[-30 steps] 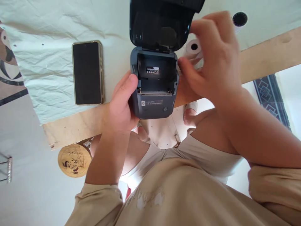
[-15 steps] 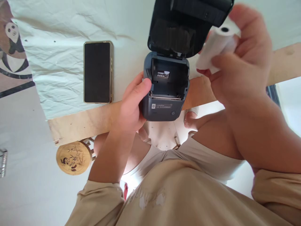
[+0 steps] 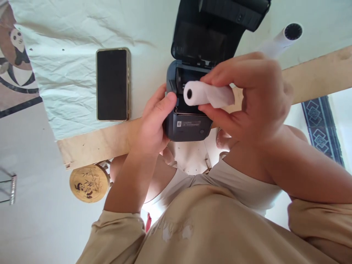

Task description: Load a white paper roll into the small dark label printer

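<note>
Small dark-grey plastic label printer [image 3: 189, 126], lid raised, at the near table edge; left hand [image 3: 154, 124] clasps its left side, steadying it. Right hand [image 3: 247, 99] pinches a white paper roll [image 3: 205, 94] just above the open bay, covering it. Left: black smartphone [image 3: 112, 84]. Far right: second white roll [image 3: 283, 38].

Count: two paper rolls, one held [image 3: 206, 94] and one lying behind [image 3: 280, 38]; one printer [image 3: 189, 124]; one phone [image 3: 112, 84]; one stool [image 3: 89, 183]; two hands [image 3: 154, 124] [image 3: 255, 99].
</note>
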### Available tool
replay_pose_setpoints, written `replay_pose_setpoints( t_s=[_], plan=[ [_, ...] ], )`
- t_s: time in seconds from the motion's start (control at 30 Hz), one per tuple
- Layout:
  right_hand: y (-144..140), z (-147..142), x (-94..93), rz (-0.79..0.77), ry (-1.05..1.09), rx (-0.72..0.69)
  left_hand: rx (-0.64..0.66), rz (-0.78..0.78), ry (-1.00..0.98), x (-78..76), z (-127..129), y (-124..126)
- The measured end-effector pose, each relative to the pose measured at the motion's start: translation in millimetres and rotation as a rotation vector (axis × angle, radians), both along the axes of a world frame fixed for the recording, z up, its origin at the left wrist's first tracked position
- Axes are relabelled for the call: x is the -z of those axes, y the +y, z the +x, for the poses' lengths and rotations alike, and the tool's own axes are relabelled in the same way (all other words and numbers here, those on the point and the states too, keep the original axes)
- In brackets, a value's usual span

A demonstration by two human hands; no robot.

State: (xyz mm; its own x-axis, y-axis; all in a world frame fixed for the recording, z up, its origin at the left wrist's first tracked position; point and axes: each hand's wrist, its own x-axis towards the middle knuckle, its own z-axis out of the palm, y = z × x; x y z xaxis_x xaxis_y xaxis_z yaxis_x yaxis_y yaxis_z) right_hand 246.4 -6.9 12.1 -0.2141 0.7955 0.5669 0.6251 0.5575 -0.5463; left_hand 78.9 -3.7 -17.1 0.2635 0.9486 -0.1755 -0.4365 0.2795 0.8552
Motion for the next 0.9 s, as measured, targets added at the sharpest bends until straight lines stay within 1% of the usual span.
replay_pose_setpoints(
  t_s=[0.07, 0.1, 0.2, 0.3, 0.37, 0.47, 0.6, 0.67, 0.77, 0.83, 0.9],
  plan=[
    [1, -5, 5.5, 0.135, -0.063, 0.030, -0.002, 0.003, 0.023, -0.3, 2, 0],
    [2, -7, 7.2, 0.155, -0.065, 0.052, -0.002, 0.011, 0.025, -0.4, 2, 0],
    [4, -11, 8.7, 0.131, -0.041, 0.069, -0.024, 0.026, 0.015, -1.0, 4, 0],
    [6, -9, 8.4, 0.077, -0.024, 0.023, -0.017, 0.007, 0.019, -1.6, 3, 0],
    [7, -7, 8.4, 0.122, -0.022, 0.002, -0.017, -0.002, 0.027, -1.4, 3, -1],
    [2, -6, 8.8, 0.235, -0.033, -0.003, -0.015, -0.005, 0.033, 0.2, 1, -1],
    [-9, -11, 11.8, 0.306, -0.065, -0.059, 0.029, 0.030, 0.017, 1.3, -3, -1],
    [-13, -13, 14.4, 0.312, -0.104, -0.098, 0.054, 0.063, 0.011, 0.6, -5, -1],
    [-14, -12, 16.7, 0.306, -0.166, -0.167, 0.021, 0.114, 0.039, 0.1, -4, -2],
    [-13, -9, 15.8, 0.263, -0.144, -0.217, 0.015, 0.150, 0.048, 1.0, -3, -2],
    [-12, -6, 13.7, 0.202, -0.101, -0.208, 0.034, 0.164, 0.041, 2.0, -3, -3]
  ],
)
